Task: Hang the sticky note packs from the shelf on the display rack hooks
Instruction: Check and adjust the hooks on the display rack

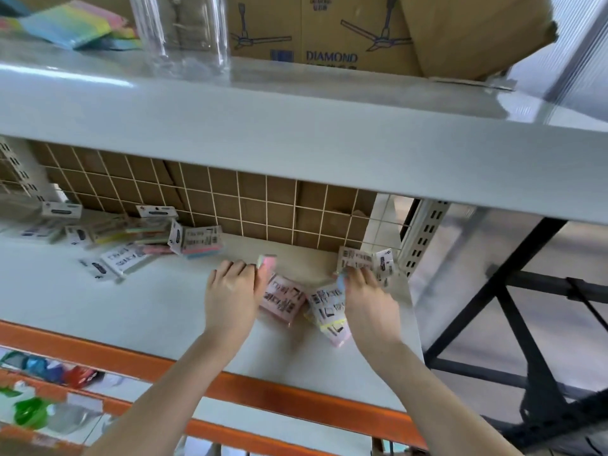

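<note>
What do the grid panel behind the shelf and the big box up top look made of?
Grid panel: thin wire, likely metal with a pale coating, judging by its slim straight bars. Box: brown corrugated cardboard, matte, with printed ceiling-fan drawings and a torn flap.

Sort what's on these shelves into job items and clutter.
Job: sticky note packs under the left hand and right hand, loose packs at the back left, wire grid rack.
Clutter: fan carton, clear jar, pastel pads on the upper shelf.
</note>
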`<control>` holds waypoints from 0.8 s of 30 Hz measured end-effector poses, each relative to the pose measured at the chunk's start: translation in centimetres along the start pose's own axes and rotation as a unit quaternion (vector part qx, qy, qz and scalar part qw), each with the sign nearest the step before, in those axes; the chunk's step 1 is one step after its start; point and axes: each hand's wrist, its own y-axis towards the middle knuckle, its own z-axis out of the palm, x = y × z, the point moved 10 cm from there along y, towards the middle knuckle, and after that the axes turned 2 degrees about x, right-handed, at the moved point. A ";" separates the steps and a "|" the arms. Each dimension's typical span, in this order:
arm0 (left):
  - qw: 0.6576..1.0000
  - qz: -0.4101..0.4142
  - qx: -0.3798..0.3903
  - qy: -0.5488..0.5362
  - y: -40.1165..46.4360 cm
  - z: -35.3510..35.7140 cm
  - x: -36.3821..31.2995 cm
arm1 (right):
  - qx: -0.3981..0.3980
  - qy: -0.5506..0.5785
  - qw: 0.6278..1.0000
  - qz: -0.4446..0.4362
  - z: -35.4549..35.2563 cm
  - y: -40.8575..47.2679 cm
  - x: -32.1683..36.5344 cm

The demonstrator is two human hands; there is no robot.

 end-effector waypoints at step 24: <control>0.949 -0.230 0.216 -0.026 -5.8 3.4 2.4 | 0.014 0.342 0.901 0.268 5.1 -4.2 -8.1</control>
